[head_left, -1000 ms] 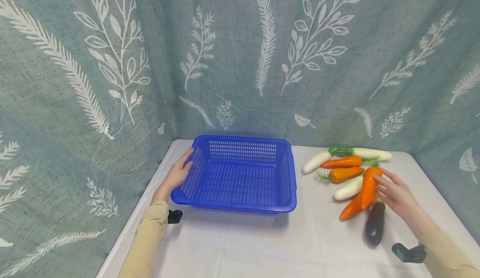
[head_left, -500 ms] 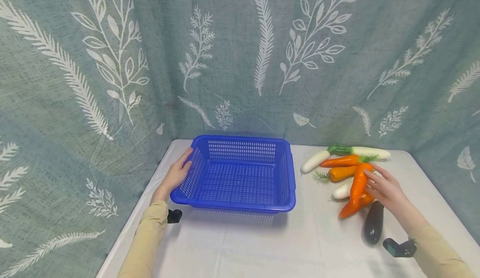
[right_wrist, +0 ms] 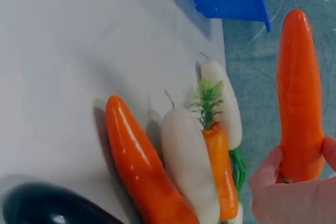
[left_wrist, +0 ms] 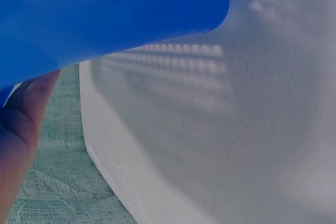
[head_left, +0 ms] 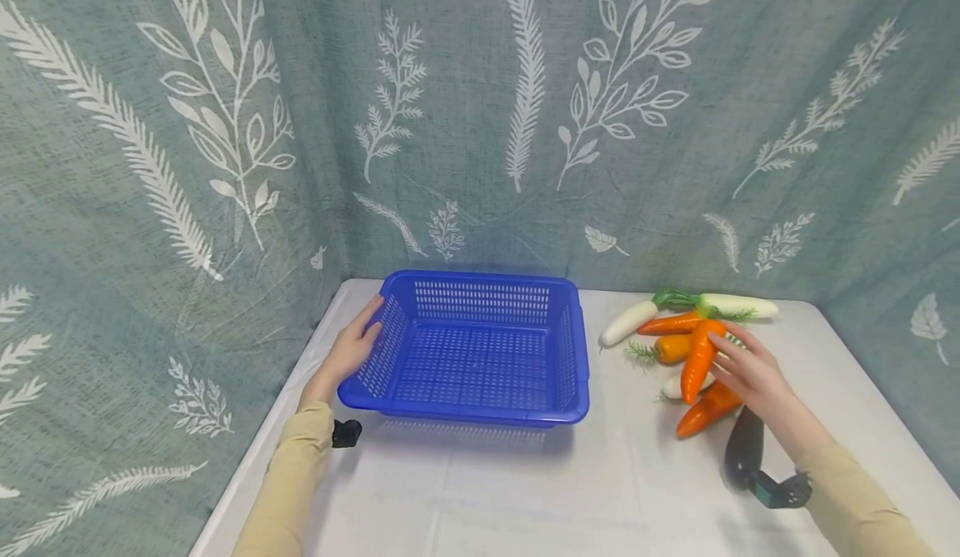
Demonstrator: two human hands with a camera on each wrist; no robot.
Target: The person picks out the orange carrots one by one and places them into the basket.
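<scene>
My right hand (head_left: pixel 753 373) pinches an orange carrot (head_left: pixel 700 363) by its thick end. In the right wrist view that carrot (right_wrist: pixel 300 98) stands up from between thumb and fingers, raised over the other vegetables. Beneath it lie another carrot (head_left: pixel 705 412), a white radish (head_left: pixel 675 387) and a shorter carrot (head_left: pixel 671 348) with a leafy top. My left hand (head_left: pixel 351 355) rests at the left rim of a blue plastic basket (head_left: pixel 480 415). The left wrist view shows its thumb against the basket's blue side (left_wrist: pixel 121 9); its other fingers are mostly hidden there.
A dark eggplant (head_left: pixel 742 449) lies beside my right wrist, partly covered by the wrist camera. Behind are one more carrot (head_left: pixel 667 323) and two white radishes, one at the left (head_left: pixel 628 323), one at the back (head_left: pixel 738 306). A patterned green curtain (head_left: pixel 480 123) hangs behind the white table (head_left: pixel 480 490).
My right hand has carried the carrot left and slightly up, away from the carrot under it and the eggplant. The left hand and the basket have stayed in place.
</scene>
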